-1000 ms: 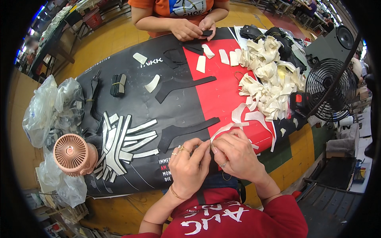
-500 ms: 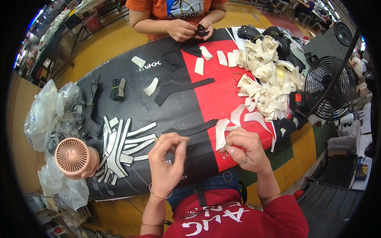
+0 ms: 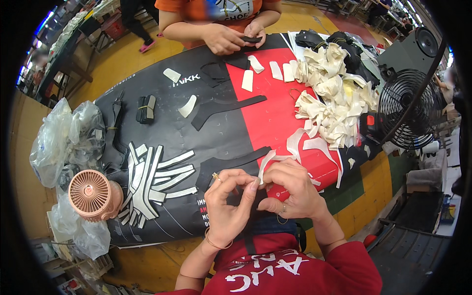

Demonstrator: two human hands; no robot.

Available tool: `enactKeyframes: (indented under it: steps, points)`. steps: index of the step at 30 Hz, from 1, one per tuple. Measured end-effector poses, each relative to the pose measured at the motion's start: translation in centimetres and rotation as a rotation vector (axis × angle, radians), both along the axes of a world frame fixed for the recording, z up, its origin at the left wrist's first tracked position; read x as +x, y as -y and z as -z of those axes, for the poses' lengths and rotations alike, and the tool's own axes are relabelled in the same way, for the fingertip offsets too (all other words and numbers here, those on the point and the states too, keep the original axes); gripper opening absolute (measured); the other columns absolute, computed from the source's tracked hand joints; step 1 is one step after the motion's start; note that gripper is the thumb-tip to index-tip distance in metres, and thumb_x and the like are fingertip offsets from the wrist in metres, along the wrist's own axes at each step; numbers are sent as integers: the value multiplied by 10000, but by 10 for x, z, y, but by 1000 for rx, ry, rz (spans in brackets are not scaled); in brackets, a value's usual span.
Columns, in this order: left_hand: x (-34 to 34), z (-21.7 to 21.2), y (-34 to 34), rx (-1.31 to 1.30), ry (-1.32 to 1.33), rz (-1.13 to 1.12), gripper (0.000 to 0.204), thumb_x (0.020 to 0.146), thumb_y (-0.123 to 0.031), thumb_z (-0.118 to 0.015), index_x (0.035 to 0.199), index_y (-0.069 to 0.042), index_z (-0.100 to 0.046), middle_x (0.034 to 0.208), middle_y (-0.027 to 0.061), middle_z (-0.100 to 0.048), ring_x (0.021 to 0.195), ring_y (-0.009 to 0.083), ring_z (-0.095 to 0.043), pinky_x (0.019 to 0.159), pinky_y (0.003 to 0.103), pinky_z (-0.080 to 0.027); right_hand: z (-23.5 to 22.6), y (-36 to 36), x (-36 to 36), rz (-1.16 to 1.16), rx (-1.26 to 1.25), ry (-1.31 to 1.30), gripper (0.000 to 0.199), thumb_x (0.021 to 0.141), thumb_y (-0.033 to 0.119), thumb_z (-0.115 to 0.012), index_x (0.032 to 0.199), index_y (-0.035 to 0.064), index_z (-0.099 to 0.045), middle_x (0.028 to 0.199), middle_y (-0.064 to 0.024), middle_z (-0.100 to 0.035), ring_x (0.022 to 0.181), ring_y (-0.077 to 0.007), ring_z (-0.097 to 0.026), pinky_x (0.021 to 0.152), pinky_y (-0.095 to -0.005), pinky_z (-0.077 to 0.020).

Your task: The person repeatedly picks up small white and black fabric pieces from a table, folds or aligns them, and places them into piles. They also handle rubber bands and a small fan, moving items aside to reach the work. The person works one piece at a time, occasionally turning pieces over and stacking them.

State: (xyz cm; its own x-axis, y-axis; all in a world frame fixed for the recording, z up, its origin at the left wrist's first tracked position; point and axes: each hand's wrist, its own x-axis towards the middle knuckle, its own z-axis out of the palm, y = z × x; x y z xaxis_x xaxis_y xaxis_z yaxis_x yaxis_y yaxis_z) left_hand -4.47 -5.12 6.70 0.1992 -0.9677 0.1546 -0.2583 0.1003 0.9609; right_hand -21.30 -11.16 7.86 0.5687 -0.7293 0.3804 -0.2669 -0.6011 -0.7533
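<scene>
Taking twelve o'clock as the far side, the table [image 3: 162,130] wears a glossy sheet, black over most of its face, with a red panel [image 3: 263,115] running from twelve round to four. At the near edge, the left hand [image 3: 226,201] is at six and the right hand [image 3: 290,189] at four. The right fingers grasp a thin white strip [image 3: 267,162], which lies over the seam between red and black at four. The left fingers are pinched together against its near end; whether they grip it, I cannot tell.

Crumpled cream strips [image 3: 337,93] heap up at two, beside a black wire-caged fan [image 3: 408,110] near three. Clear plastic bags [image 3: 69,132] slump at nine; a pink fan [image 3: 93,194] stands at eight, just beside splayed white, black-edged strips [image 3: 147,182]. A banded bundle [image 3: 145,109] lies at ten, while two black curved pieces [image 3: 216,113] lie around the centre, one farther and one nearer.

Across at twelve, a co-worker in an orange shirt [image 3: 196,15] handles a small black piece [image 3: 252,39]. Past the table, yellow floor [image 3: 305,22] spreads out, with a walker's pink shoe [image 3: 147,46] at eleven, a red basket [image 3: 114,27] between ten and eleven, and green floor [image 3: 339,209] at four.
</scene>
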Motion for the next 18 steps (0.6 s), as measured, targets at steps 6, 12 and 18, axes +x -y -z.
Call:
enactKeyframes:
  steps: [6, 12, 18]
  points:
    - [-6, 12, -2, -17, -206, 26, 73, 911, -67, -696, 934, -5, -665, 912, 56, -638, 756, 109, -564, 637, 244, -438, 13, -6, 6, 50, 179, 150, 192, 857, 167, -763, 799, 19, -655, 724, -55, -629, 631, -204, -594, 626, -327, -439]
    - [-6, 11, -6, 125, -528, 62, 126, 1007, -115, -596, 1029, 4, -561, 956, 25, -591, 794, 73, -542, 682, 219, -437, 21, -4, -3, -15, 230, 284, 157, 837, 51, -711, 713, 2, -628, 659, -61, -620, 576, -177, -572, 586, -309, -432]
    - [15, 9, -2, 259, -894, 207, 165, 1037, -203, -557, 1064, -41, -541, 976, 45, -571, 766, 102, -500, 677, 242, -416, 27, -5, -11, -111, 524, 493, 175, 804, 0, -679, 647, -7, -600, 629, -65, -605, 582, -136, -554, 561, -287, -416]
